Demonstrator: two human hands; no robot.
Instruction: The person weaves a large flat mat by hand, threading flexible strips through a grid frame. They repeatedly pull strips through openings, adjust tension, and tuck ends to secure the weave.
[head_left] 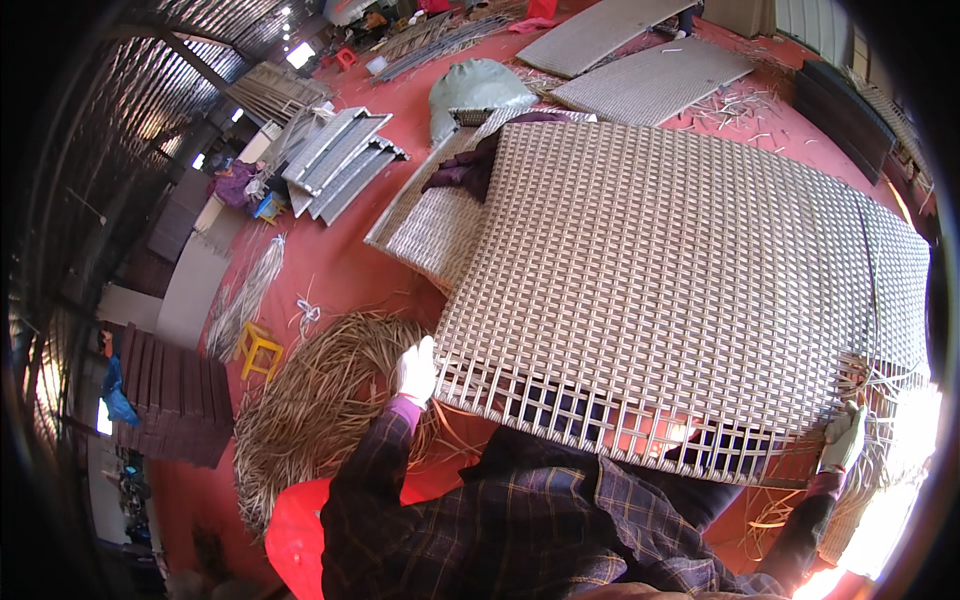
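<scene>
A large grey-beige woven wicker panel lies tilted in front of me. Its weave is dense over most of the surface, but along the near edge open square gaps show between bare strands. My left hand, in a white glove, is closed on the panel's near left corner. At the near right corner my right hand, also gloved, grips the edge, its fingers partly lost among loose strips. Below the panel, my dark plaid sleeves and lap show.
A big coil of wicker strips lies on the red floor at left, beside a yellow stool. Dark panels are stacked farther left. More woven panels and a green sack lie beyond. Another person sits far left.
</scene>
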